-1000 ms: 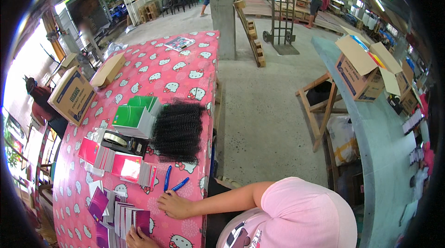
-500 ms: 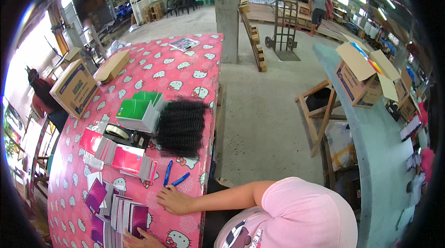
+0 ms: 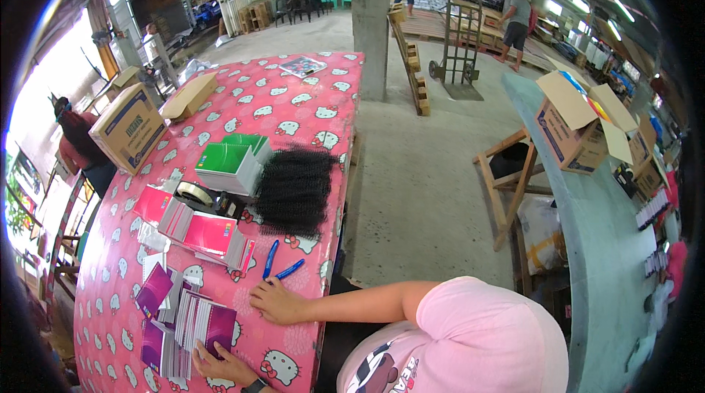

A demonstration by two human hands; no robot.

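Observation:
My left hand (image 3: 224, 367), with a dark watch at the wrist, lies against the near end of a row of purple spiral notebooks (image 3: 222, 325). Its fingers are apart and touch the notebooks. Farther up, my right hand (image 3: 279, 301) rests on the table with its fingers spread, right at the pliers. These pliers have blue handles (image 3: 283, 261) splayed apart; their jaws are hidden near my fingertips. More purple notebooks (image 3: 154, 290) lean to the left of the row. Pink notebooks (image 3: 209, 234) are stacked beyond, with green notebooks (image 3: 224, 158) behind them. Black spiral binding coils (image 3: 294, 191) lie beside these.
A tape dispenser (image 3: 202, 198) stands between the pink and green stacks. Cardboard boxes (image 3: 128, 129) sit at the table's far left. Across the aisle, an opened carton (image 3: 569, 136) stands on a grey-green table (image 3: 580, 246). A hand truck (image 3: 459, 48) and several people are farther back.
My left hand has slid slightly forward along the notebooks, and its watch now shows. The view has shifted a little. In the background, a person carrying a box has appeared beside the pillar.

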